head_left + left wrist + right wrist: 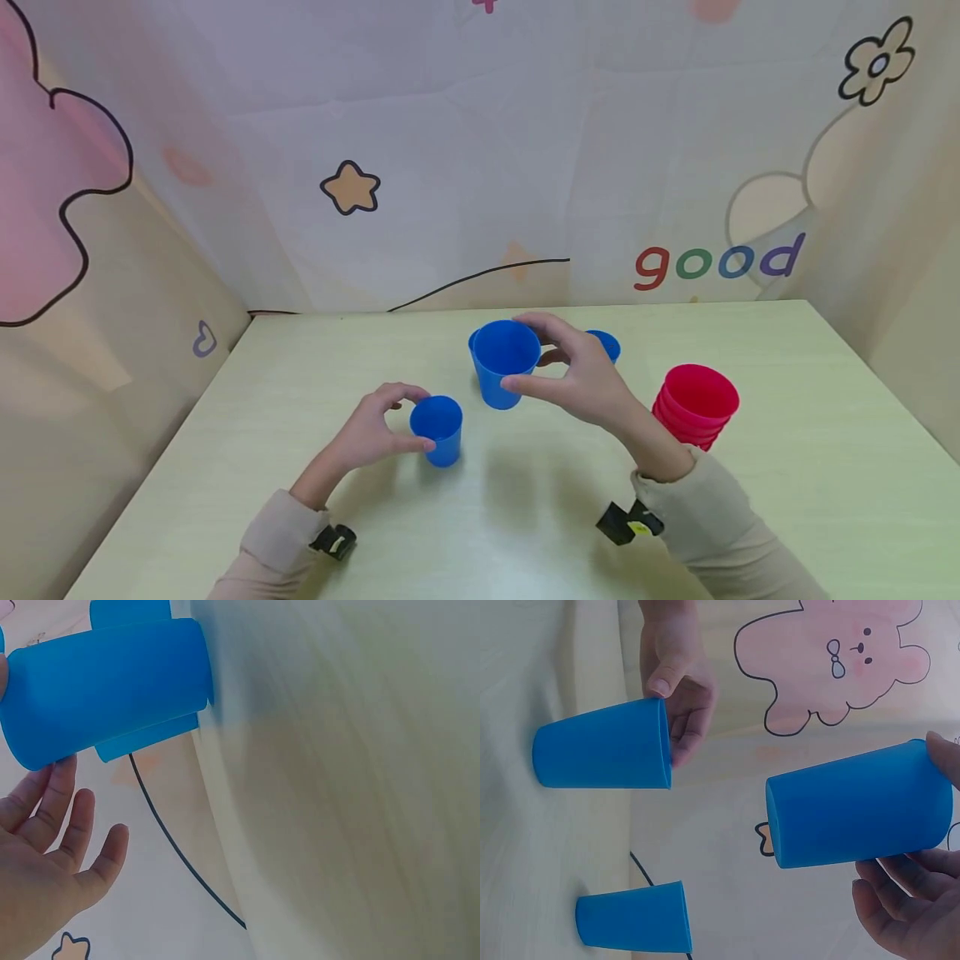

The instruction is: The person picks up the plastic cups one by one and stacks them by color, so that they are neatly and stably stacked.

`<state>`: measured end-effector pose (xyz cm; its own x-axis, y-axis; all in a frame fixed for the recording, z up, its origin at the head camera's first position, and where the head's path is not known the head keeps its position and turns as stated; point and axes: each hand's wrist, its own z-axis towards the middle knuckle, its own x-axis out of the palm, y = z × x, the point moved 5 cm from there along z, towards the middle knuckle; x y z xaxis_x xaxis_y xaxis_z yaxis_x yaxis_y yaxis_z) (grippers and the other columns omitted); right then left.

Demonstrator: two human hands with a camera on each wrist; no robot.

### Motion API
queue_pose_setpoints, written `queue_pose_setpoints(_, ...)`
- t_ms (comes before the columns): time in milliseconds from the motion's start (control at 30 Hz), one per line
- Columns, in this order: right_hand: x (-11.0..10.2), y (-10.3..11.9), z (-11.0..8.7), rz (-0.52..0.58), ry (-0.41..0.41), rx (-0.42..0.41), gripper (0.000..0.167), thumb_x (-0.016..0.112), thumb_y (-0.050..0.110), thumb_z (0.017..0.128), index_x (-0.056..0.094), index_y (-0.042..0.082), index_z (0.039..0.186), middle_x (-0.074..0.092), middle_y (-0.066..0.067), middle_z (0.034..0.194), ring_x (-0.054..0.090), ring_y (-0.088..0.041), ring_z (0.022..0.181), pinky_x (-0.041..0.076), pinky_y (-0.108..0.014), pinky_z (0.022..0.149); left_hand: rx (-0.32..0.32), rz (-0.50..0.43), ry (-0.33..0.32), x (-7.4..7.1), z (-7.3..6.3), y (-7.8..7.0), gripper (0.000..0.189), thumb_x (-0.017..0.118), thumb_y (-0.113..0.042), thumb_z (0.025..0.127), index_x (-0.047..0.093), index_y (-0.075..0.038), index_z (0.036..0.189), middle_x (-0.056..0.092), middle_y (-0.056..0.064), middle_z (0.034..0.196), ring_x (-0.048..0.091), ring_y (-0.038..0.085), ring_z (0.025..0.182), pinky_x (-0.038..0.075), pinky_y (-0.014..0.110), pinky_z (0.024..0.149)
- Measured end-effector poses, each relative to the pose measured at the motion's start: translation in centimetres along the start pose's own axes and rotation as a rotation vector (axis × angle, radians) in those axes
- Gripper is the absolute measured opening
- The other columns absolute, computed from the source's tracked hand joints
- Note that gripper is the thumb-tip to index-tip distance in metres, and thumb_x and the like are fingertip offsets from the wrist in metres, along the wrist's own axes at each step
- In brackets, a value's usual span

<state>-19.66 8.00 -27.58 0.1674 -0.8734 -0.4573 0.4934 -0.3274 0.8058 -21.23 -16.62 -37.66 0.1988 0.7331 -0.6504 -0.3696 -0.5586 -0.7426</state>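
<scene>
My left hand [375, 429] pinches a blue cup [442, 450] near its rim with thumb and fingers; the cup stands upright, mouth up, on the table. In the right wrist view that same cup [604, 748] has its base at the tabletop. Farther right, my right hand [588, 375] grips another blue cup [491, 383] by its upper side and holds it raised, mouth up. This raised cup [859, 806] shows clear of the table in the right wrist view. A blue cup [472, 343] behind it is mostly hidden. Another blue cup [606, 345] stands partly behind my right hand.
A stack of red cups [693, 408] stands on the right of the pale table [825, 467], next to my right forearm, which covers part of it. A printed cloth [465, 183] hangs along the back and sides of the table.
</scene>
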Motion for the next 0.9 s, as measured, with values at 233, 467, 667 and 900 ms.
queue_pose_setpoints(233, 1.0, -0.4, -0.1, -0.002, 0.024, -0.022, 0.065, 0.075, 0.021, 0.074, 0.046, 0.005, 0.129, 0.052, -0.009, 0.127, 0.053, -0.025, 0.107, 0.048, -0.034, 0.079, 0.008, 0.001, 0.013, 0.3, 0.0, 0.1, 0.055, 0.079, -0.025, 0.07, 0.057, -0.003, 0.114, 0.058, 0.009, 0.114, 0.047, 0.029, 0.108, 0.039, 0.05, 0.089)
queue_pose_setpoints(467, 2.3, -1.2, 0.2, 0.015, 0.028, -0.028, 0.066, 0.075, 0.027, 0.074, 0.046, 0.006, 0.13, 0.053, -0.008, 0.126, 0.055, -0.023, 0.103, 0.049, -0.031, 0.078, 0.0, 0.006, 0.023, 0.3, 0.1, 0.0, 0.055, 0.08, -0.026, 0.069, 0.057, -0.004, 0.114, 0.059, 0.008, 0.113, 0.047, 0.032, 0.109, 0.04, 0.049, 0.089)
queue_pose_setpoints(667, 3.4, -1.7, 0.6, 0.043, 0.041, -0.001, 0.066, 0.074, 0.029, 0.074, 0.046, 0.007, 0.13, 0.053, -0.009, 0.125, 0.056, -0.023, 0.102, 0.05, -0.032, 0.078, -0.006, -0.002, 0.035, 0.3, 0.2, 0.2, 0.055, 0.079, -0.026, 0.07, 0.057, -0.004, 0.114, 0.058, 0.008, 0.113, 0.047, 0.03, 0.109, 0.04, 0.049, 0.089)
queue_pose_setpoints(900, 5.0, -2.1, 1.2, 0.066, 0.083, 0.033, 0.068, 0.075, 0.032, 0.073, 0.046, 0.008, 0.13, 0.053, -0.008, 0.124, 0.056, -0.024, 0.101, 0.05, -0.039, 0.08, -0.031, -0.011, 0.03, 0.3, 0.0, 0.3, 0.055, 0.079, -0.026, 0.07, 0.056, -0.004, 0.114, 0.058, 0.009, 0.114, 0.047, 0.029, 0.109, 0.039, 0.051, 0.089)
